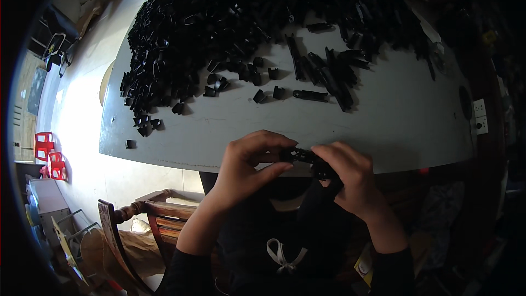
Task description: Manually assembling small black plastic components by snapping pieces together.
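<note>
Just off the table's near edge, my two hands meet at a black plastic part (302, 155). My left hand (249, 164) is closed at its left end, thumb below and fingers above; a small black piece seems to sit between those fingertips, but it is too dark to separate from the part. My right hand (348, 172) is wrapped round the right end and hides much of it. Beyond my hands lie long narrow black plastic parts (329, 79) and short curved black pieces (260, 96).
A large heap of small black pieces (164, 55) covers the far left of the grey table (230, 126), with more black parts at the back. A wooden chair (164, 222) stands at lower left. Red stools (45, 145) are on the floor farther left. A wall socket (480, 116) is at right.
</note>
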A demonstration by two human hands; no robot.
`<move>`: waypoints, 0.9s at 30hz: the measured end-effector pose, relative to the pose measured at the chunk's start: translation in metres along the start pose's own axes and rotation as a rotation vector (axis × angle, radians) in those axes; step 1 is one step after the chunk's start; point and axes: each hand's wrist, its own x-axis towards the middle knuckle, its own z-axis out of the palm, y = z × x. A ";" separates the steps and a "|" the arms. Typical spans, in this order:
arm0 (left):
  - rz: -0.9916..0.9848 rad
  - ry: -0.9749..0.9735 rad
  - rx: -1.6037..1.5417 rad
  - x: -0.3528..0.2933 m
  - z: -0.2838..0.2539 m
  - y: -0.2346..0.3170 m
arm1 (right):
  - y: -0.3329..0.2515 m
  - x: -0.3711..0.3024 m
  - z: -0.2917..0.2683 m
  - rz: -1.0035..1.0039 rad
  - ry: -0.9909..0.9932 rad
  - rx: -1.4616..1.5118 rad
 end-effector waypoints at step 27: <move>0.135 -0.305 -0.129 -0.016 0.024 -0.004 | -0.021 -0.012 0.027 -0.390 -0.002 0.009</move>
